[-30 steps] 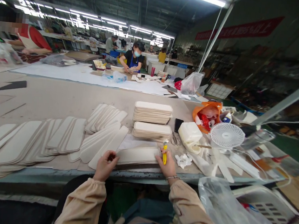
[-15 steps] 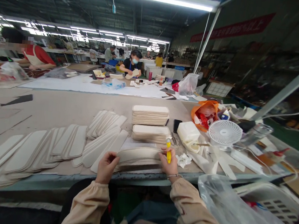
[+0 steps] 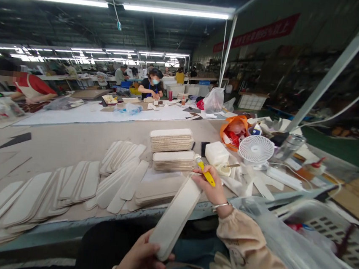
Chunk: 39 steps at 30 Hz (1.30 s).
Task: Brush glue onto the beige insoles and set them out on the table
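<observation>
The pale strip (image 3: 176, 216) slants near-left to far-right, left hand (image 3: 143, 251) gripping its near end, right hand (image 3: 214, 190) its far end and a yellow tool (image 3: 207, 175).

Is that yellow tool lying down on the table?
No, the yellow tool is in the person's right hand, above the table.

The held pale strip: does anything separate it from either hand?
Nothing visible does: the left hand grips the near end of the pale strip; the right hand, also holding a yellow tool, its far end.
</observation>
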Available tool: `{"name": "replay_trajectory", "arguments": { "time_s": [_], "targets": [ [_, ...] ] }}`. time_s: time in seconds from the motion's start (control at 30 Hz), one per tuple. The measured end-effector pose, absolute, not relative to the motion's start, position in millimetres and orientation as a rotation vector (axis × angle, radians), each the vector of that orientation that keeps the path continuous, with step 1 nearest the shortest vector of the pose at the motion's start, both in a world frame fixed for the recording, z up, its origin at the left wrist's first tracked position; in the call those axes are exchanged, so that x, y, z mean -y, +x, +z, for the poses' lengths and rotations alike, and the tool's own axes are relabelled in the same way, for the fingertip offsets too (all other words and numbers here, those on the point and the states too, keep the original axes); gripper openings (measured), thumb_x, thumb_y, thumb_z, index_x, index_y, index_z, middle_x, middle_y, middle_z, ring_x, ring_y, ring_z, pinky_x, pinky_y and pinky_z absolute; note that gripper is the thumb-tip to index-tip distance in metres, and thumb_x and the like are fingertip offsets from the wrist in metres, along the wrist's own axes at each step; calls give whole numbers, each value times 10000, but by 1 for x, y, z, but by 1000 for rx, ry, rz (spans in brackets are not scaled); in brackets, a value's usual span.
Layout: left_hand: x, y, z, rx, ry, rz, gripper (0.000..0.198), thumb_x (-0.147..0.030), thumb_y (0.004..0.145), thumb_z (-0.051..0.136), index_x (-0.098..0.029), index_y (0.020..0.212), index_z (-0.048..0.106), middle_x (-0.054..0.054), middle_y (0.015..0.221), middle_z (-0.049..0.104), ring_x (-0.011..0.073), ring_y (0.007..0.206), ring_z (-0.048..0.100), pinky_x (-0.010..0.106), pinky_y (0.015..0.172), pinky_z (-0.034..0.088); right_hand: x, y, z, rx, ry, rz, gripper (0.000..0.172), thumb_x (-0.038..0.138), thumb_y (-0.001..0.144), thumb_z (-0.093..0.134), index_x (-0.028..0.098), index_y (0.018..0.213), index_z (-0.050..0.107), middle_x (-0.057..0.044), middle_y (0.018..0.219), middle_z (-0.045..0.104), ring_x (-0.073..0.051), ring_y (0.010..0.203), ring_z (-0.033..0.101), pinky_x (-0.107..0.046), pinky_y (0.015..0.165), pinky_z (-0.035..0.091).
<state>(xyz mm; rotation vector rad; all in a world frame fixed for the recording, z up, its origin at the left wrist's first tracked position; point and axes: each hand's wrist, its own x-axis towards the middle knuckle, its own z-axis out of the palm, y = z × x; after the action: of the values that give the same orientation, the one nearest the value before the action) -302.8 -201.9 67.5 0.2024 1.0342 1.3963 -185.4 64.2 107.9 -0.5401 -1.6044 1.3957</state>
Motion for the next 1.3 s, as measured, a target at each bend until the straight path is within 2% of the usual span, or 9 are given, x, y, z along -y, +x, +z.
{"name": "replay_trajectory", "arguments": {
  "time_s": [0.1, 0.2, 0.33, 0.43, 0.7, 0.9, 1.13, 1.3],
  "targets": [
    [201, -288, 64, -999, 229, 1330, 486, -401, 669, 827, -146, 1054, 676, 141, 886, 700, 270, 721, 724, 235, 466, 535, -58, -187, 114, 1591, -501, 1417, 449, 456, 732, 779, 262, 874, 400, -33, 965, 701, -235, 921, 675, -374, 804, 548],
    [200, -283, 63, -1005, 213, 1362, 465, -409, 695, 821, -142, 1045, 674, 143, 889, 712, 274, 761, 735, 228, 504, 560, -52, -187, 117, 1557, -495, 1437, 449, 452, 713, 791, 261, 870, 416, -12, 915, 678, -209, 812, 663, -333, 705, 550],
    [202, -281, 63, -1019, 202, 1392, 478, -398, 687, 837, -126, 1042, 667, 146, 886, 722, 285, 790, 740, 228, 527, 575, -48, -182, 121, 1520, -544, 1526, 475, 451, 669, 809, 264, 845, 409, 54, 718, 551, -156, 616, 549, -280, 551, 471],
    [204, -277, 62, -1019, 227, 1390, 511, -404, 686, 840, -92, 1047, 659, 157, 895, 722, 287, 791, 738, 235, 534, 576, -47, -181, 124, 1481, -589, 1543, 479, 433, 651, 818, 266, 833, 409, 75, 649, 467, -143, 564, 466, -274, 528, 410],
    [204, -272, 60, -1104, 280, 1368, 592, -450, 647, 857, -100, 1078, 651, 125, 879, 728, 269, 804, 729, 247, 581, 571, -45, -181, 127, 1498, -604, 1503, 429, 407, 672, 804, 264, 827, 430, 62, 661, 474, -151, 589, 434, -287, 565, 377],
    [200, -271, 55, -1138, 336, 1343, 577, -467, 628, 863, -107, 1028, 654, 104, 827, 726, 255, 787, 721, 254, 586, 564, -46, -179, 133, 1538, -625, 1441, 427, 432, 671, 789, 257, 815, 427, 72, 629, 433, -143, 569, 399, -280, 555, 352],
    [196, -270, 53, -1170, 335, 1353, 550, -486, 640, 849, -113, 989, 648, 95, 796, 724, 244, 749, 716, 246, 554, 548, -50, -179, 130, 1600, -637, 1373, 421, 492, 711, 749, 261, 810, 412, 56, 651, 456, -159, 579, 425, -291, 561, 365],
    [196, -270, 51, -1186, 332, 1348, 574, -498, 641, 844, -113, 1018, 644, 101, 816, 731, 257, 779, 722, 248, 560, 555, -51, -181, 121, 1618, -614, 1345, 407, 466, 724, 762, 255, 855, 439, 67, 645, 414, -141, 576, 395, -273, 547, 342]
  ]
}}
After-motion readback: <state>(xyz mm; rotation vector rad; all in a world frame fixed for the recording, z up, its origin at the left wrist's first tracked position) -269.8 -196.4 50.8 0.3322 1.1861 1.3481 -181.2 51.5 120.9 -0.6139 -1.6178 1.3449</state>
